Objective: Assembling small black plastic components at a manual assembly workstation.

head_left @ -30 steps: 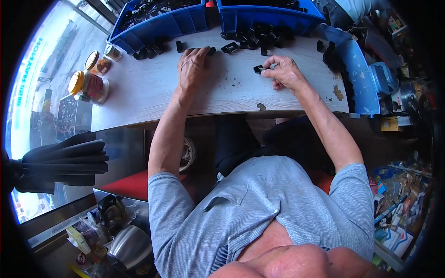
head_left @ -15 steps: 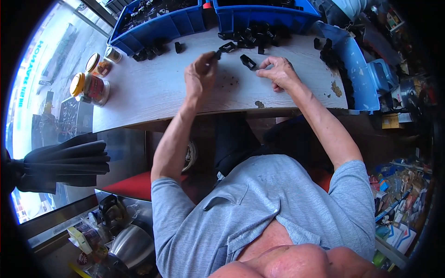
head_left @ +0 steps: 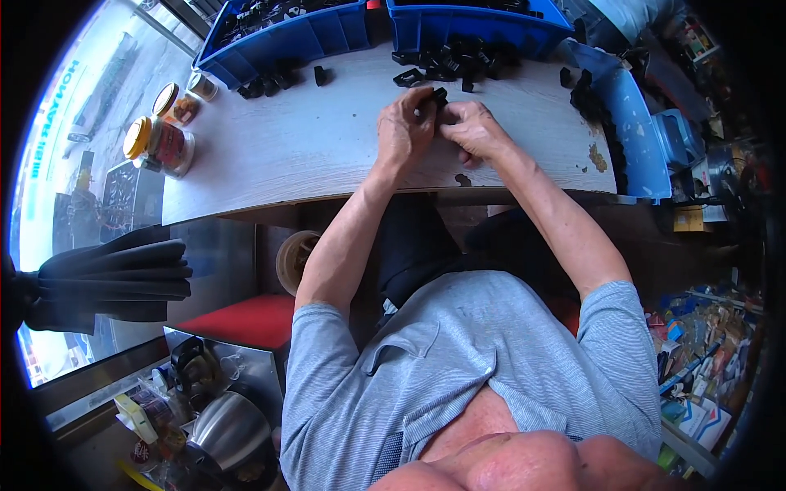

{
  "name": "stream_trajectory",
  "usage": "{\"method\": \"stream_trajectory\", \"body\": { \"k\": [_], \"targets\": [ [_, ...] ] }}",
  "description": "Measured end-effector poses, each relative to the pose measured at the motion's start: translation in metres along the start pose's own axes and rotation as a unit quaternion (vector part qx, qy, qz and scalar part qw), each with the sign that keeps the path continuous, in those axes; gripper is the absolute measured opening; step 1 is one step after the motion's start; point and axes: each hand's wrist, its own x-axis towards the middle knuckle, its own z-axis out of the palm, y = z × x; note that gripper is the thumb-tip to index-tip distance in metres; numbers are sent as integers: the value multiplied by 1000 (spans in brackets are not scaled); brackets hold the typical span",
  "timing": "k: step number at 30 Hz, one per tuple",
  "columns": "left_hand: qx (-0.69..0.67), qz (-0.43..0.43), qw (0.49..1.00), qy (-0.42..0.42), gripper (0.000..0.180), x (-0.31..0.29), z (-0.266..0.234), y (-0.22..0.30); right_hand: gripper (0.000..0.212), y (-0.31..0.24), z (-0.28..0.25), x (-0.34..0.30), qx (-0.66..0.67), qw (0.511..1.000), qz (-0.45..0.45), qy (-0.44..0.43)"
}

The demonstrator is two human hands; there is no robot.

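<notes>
My left hand [head_left: 403, 131] and my right hand [head_left: 479, 131] meet over the middle of the white tabletop. Between their fingertips is a small black plastic part [head_left: 440, 97], partly covered by the fingers. Both hands are closed on it, thumbs and fingers pinched together. Just beyond the left fingertips lies a loose black part with an open slot [head_left: 408, 78]. A heap of similar black parts [head_left: 458, 59] spreads behind it, against the right-hand blue crate.
Two blue crates [head_left: 286, 41] [head_left: 483, 29] of black parts line the table's [head_left: 270, 155] far edge. A pale blue bin [head_left: 643, 135] stands at its right end. Yellow-lidded jars [head_left: 168, 151] sit at the left edge. A steel kettle [head_left: 232, 430] is at lower left.
My left hand has moved right with a small black piece to meet my right hand, which has shifted slightly left. The slotted part near the right fingers is now between both hands.
</notes>
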Motion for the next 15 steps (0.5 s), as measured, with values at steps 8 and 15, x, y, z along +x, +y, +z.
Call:
{"method": "stream_trajectory", "body": {
  "k": [8, 15],
  "targets": [
    [81, 84, 993, -26, 23, -7, -9, 5, 45, 13, -11, 9, 100, 989, -59, 96],
    [112, 128, 984, -61, 28, -7, -13, 13, 41, 4, -14, 14, 10, 998, -9, 56]
  ]
}}
